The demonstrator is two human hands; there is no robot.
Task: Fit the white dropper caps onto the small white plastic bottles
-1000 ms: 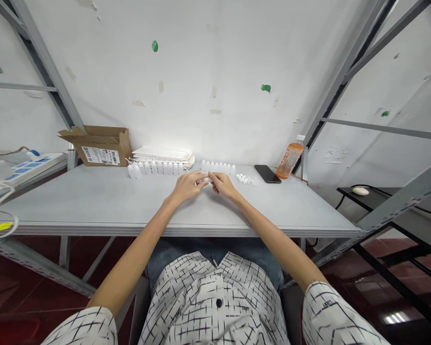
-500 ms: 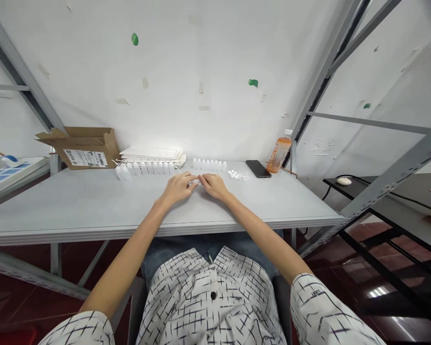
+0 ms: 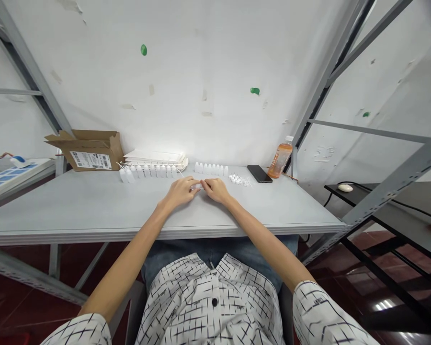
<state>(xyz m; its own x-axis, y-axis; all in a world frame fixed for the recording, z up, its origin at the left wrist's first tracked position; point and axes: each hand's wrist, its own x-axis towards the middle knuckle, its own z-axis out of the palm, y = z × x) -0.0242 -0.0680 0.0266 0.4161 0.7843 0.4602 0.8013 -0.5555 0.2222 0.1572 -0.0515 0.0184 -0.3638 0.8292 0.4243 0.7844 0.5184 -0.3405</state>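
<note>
I see both forearms angled inward; fingers of the left hand [image 3: 180, 192] close around a small bottle [image 3: 197, 187], sideways between both hands; the right hand [image 3: 216, 190] bunches fingers at its end, grip hidden.

No word I can read for certain from here, dark print too small for me on the white label [image 3: 91, 160] of the cardboard box [image 3: 115, 149], blurred lettering along the orange bottle [image 3: 280, 159], tiny unclear letters on the shirt [image 3: 187, 311].
</note>
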